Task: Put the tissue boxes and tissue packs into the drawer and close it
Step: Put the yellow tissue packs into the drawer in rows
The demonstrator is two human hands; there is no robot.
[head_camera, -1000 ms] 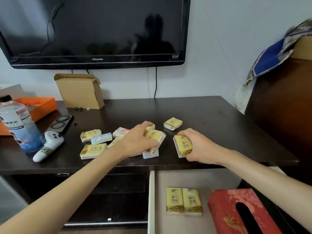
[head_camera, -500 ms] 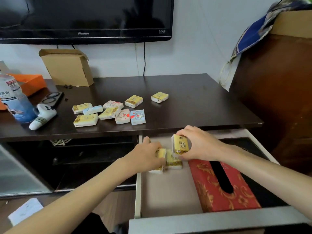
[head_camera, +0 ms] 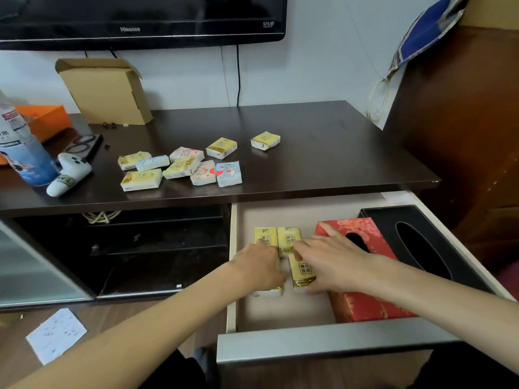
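The drawer (head_camera: 323,342) under the dark table top stands pulled open at the lower right. Inside lie a red tissue box (head_camera: 365,301), a black tissue box (head_camera: 421,248) to its right, and two yellow tissue packs (head_camera: 278,237) side by side at the back left. My left hand (head_camera: 259,266) presses down on a pack whose edge (head_camera: 268,292) shows beneath it. My right hand (head_camera: 328,262) holds another yellow pack (head_camera: 303,272) flat on the drawer floor beside it. Several more tissue packs (head_camera: 179,167) are scattered on the table top (head_camera: 323,153).
On the table's left stand a water bottle (head_camera: 22,155), a white controller (head_camera: 68,178), an orange box (head_camera: 47,119) and an open cardboard box (head_camera: 104,91). A TV (head_camera: 140,18) hangs above. A wooden cabinet (head_camera: 463,136) flanks the right. Paper (head_camera: 56,334) lies on the floor.
Both hands carried a yellow pack each from the table top down into the drawer and now hold them against its floor, in front of the two packs lying there.
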